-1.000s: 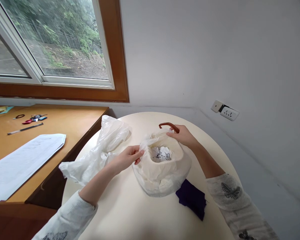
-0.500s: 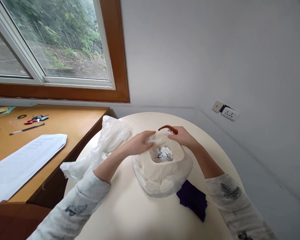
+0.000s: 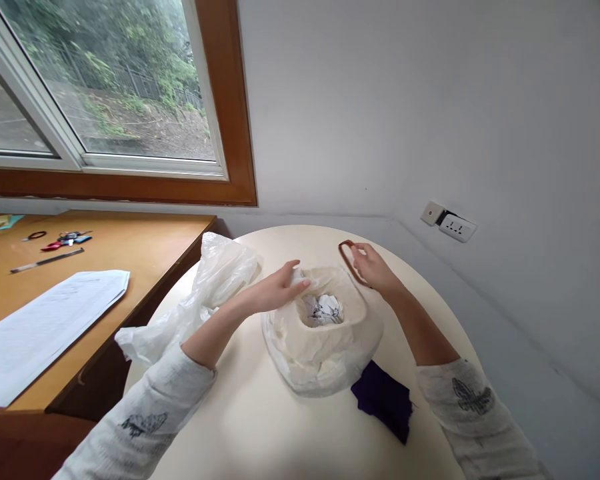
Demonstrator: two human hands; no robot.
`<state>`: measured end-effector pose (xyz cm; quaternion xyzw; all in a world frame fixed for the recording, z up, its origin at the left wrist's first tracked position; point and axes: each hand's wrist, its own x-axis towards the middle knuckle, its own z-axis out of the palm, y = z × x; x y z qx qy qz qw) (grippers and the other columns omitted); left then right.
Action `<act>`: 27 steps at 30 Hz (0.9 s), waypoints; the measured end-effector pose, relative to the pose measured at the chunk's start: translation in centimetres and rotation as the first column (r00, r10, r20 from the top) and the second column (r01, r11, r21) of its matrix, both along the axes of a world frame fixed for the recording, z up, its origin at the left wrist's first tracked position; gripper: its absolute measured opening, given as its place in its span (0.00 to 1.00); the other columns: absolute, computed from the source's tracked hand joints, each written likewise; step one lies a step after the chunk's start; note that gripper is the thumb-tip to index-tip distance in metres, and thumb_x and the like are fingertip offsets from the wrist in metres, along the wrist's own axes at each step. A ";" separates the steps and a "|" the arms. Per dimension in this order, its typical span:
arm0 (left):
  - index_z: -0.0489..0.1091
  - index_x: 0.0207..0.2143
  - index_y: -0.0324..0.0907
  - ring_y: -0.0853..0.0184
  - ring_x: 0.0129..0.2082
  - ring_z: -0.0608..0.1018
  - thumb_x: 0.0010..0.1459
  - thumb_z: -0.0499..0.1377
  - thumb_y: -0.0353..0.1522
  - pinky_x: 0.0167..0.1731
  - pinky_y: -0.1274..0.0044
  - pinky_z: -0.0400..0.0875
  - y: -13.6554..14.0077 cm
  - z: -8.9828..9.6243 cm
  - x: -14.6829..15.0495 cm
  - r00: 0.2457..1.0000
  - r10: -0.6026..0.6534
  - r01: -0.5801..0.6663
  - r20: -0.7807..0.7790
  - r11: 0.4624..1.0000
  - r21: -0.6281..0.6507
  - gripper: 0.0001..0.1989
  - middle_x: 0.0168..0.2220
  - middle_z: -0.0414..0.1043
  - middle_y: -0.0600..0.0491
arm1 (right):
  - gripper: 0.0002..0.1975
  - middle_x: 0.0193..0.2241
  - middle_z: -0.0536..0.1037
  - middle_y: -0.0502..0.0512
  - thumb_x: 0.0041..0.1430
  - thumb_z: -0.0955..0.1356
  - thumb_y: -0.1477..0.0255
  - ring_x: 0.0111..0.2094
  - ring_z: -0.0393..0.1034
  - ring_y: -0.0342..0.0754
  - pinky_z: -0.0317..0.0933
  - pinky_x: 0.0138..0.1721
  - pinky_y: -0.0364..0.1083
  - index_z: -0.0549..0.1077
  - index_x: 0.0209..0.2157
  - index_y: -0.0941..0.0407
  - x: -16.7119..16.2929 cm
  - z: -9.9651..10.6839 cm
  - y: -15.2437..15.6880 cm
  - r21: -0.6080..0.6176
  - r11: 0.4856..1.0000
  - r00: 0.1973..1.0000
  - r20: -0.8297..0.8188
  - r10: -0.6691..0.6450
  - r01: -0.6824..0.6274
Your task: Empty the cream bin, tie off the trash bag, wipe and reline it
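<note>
A rounded cream bag (image 3: 313, 363) with a thin translucent outer layer sits on the round table, its mouth facing up. Crumpled white paper (image 3: 325, 311) with dark marks shows inside that opening. My left hand (image 3: 275, 288) grips the bag's far left rim between thumb and fingers. Off the bag's far right side, my right hand (image 3: 373, 268) pinches a narrow brown strap (image 3: 347, 257), bent in a loop; whether its lower end joins the bag I cannot tell. A dark purple cloth piece (image 3: 384, 402) lies flat near the bag's right front.
Left of the bag lies a crumpled translucent plastic bag (image 3: 225, 267), partly behind my left forearm. The cream round table (image 3: 240, 427) adjoins a wooden desk (image 3: 145, 247) bearing papers (image 3: 60, 333), a pen (image 3: 47, 260) and keys (image 3: 73, 238). A white wall stands behind.
My right hand has moved right, away from the bag's rim, drawing the brown strap out to that side. My left hand stays at the rim. The view has shifted slightly.
</note>
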<state>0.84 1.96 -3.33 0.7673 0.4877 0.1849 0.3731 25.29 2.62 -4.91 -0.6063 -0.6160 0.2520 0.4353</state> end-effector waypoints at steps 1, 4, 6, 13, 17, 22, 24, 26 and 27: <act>0.53 0.58 0.44 0.57 0.51 0.70 0.54 0.51 0.48 0.45 0.71 0.67 0.0 0.3 -0.1 0.998 0.050 -0.052 0.049 0.998 0.036 0.32 0.53 0.65 0.44 | 0.21 0.24 0.69 0.50 0.58 0.57 0.56 0.23 0.62 0.43 0.56 0.26 0.42 0.63 0.44 0.56 0.4 0.3 -0.1 0.028 0.999 0.999 -0.018 -0.045 0.046; 0.63 0.48 0.41 0.61 0.46 0.72 0.55 0.52 0.44 0.46 0.70 0.67 -0.6 1.8 -0.1 0.955 0.134 -0.185 0.263 0.967 0.178 0.22 0.46 0.69 0.45 | 0.16 0.20 0.64 0.45 0.60 0.55 0.59 0.20 0.58 0.41 0.52 0.23 0.41 0.60 0.42 0.54 0.8 2.4 -1.5 0.092 0.994 0.998 -0.009 -0.064 0.065; 0.67 0.42 0.39 0.64 0.38 0.75 0.55 0.53 0.42 0.42 0.69 0.69 -1.5 3.1 0.3 0.920 0.094 -0.172 0.381 0.969 0.176 0.18 0.37 0.71 0.48 | 0.12 0.19 0.65 0.44 0.60 0.56 0.61 0.19 0.57 0.41 0.50 0.22 0.41 0.60 0.40 0.53 0.1 4.3 -3.3 0.113 0.994 0.996 0.085 -0.009 -0.001; 0.64 0.27 0.38 0.73 0.20 0.68 0.56 0.52 0.43 0.19 0.79 0.66 -4.4 5.9 2.5 0.856 0.020 0.005 0.517 0.999 -0.047 0.17 0.20 0.62 0.57 | 0.03 0.21 0.70 0.47 0.59 0.60 0.71 0.20 0.62 0.41 0.49 0.22 0.40 0.61 0.31 0.55 -6.0 6.5 -7.9 0.189 0.950 0.890 0.430 0.149 -0.250; 0.59 0.24 0.40 0.73 0.22 0.70 0.55 0.55 0.38 0.23 0.78 0.69 -4.6 5.3 2.5 0.864 0.038 -0.021 0.502 0.999 -0.039 0.13 0.22 0.65 0.57 | 0.05 0.23 0.72 0.50 0.61 0.60 0.71 0.21 0.63 0.41 0.49 0.22 0.40 0.63 0.33 0.58 -7.7 5.5 -8.3 0.190 0.949 0.853 0.506 0.125 -0.252; 0.57 0.26 0.41 0.70 0.28 0.73 0.57 0.53 0.35 0.30 0.73 0.72 -4.1 5.1 1.9 0.828 0.087 -0.075 0.554 0.996 -0.044 0.10 0.25 0.67 0.57 | 0.13 0.25 0.74 0.54 0.63 0.57 0.73 0.28 0.66 0.44 0.55 0.30 0.43 0.70 0.30 0.58 -7.4 6.5 -8.7 0.324 0.883 0.763 0.644 0.057 -0.339; 0.57 0.27 0.41 0.70 0.26 0.73 0.58 0.51 0.34 0.28 0.74 0.71 -3.7 5.5 1.7 0.813 0.089 -0.074 0.576 0.996 -0.050 0.09 0.24 0.67 0.57 | 0.12 0.36 0.74 0.58 0.62 0.58 0.72 0.38 0.67 0.49 0.56 0.39 0.46 0.71 0.38 0.58 -6.7 7.4 -8.4 0.449 0.835 0.753 0.655 -0.064 -0.319; 0.56 0.27 0.42 0.72 0.23 0.72 0.59 0.49 0.33 0.26 0.77 0.69 -3.2 5.9 1.4 0.794 0.067 -0.039 0.605 0.997 -0.060 0.08 0.22 0.66 0.58 | 0.14 0.47 0.70 0.61 0.61 0.60 0.71 0.47 0.62 0.53 0.53 0.46 0.50 0.68 0.47 0.57 -5.8 8.4 -7.8 0.500 0.822 0.728 0.666 -0.161 -0.274; 0.56 0.27 0.42 0.72 0.22 0.71 0.59 0.49 0.33 0.25 0.78 0.67 -2.9 6.1 1.3 0.781 0.051 -0.013 0.623 0.998 -0.065 0.08 0.22 0.65 0.58 | 0.16 0.50 0.68 0.61 0.61 0.61 0.70 0.49 0.61 0.54 0.52 0.48 0.52 0.67 0.50 0.57 -5.3 8.8 -7.4 0.482 0.834 0.707 0.687 -0.170 -0.267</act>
